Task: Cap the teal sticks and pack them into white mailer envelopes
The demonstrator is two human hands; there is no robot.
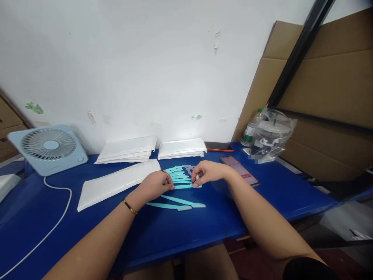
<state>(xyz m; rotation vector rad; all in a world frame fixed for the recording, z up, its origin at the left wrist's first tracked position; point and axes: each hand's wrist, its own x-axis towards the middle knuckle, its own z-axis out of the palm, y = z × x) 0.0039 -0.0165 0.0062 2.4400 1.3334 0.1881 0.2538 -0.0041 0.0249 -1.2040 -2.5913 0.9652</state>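
Slim teal eyebrow razors (179, 175) lie in a row on the blue table (210, 229), with a few greyish-purple ones (189, 170) at the back right of the row. My left hand (155, 184) has thumb and fingers pinched on the left part of the nearest razor (183, 186) of that row. On the same razor's right end are the closed fingertips of my right hand (208, 172), which partly hide it. Two more teal razors (186, 203) rest nearer to me, their wider, paler heads pointing right.
White padded envelopes (126, 149) sit in two stacks by the wall, and a single envelope (116, 182) lies left of my left hand. A blue fan (51, 146) with a white cable stands left. At right are two phones (241, 171), a bottle (249, 132) and a bagged cup (269, 136).
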